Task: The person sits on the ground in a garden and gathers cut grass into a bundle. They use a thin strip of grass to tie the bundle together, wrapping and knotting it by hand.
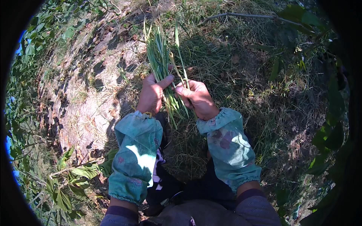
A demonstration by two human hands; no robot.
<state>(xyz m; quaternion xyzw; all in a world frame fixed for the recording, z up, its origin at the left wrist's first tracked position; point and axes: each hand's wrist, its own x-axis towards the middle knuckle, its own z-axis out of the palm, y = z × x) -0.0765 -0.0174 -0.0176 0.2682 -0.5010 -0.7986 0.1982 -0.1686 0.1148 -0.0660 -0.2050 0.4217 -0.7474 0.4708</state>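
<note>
A bundle of long green grass stalks [159, 53] is held upright in my left hand [152, 91], its thumb laid across the stems. Some tips of the bundle are dry and yellow, and the cut lower ends stick out below the hand. Close beside it, my right hand [196, 97] pinches a few separate stalks [181, 60] between thumb and fingers, one of them tan and dry. The two hands nearly touch at the thumbs. Green patterned sleeve covers [138, 149] wrap both forearms. The fingers behind the bundle are partly hidden.
Cut grass [220, 62] lies over the shaded ground ahead and to the right. Sunlit bare soil [84, 113] with dry leaves is at left. A thin branch [249, 16] crosses the upper right. A leafy branch [70, 172] reaches in at lower left.
</note>
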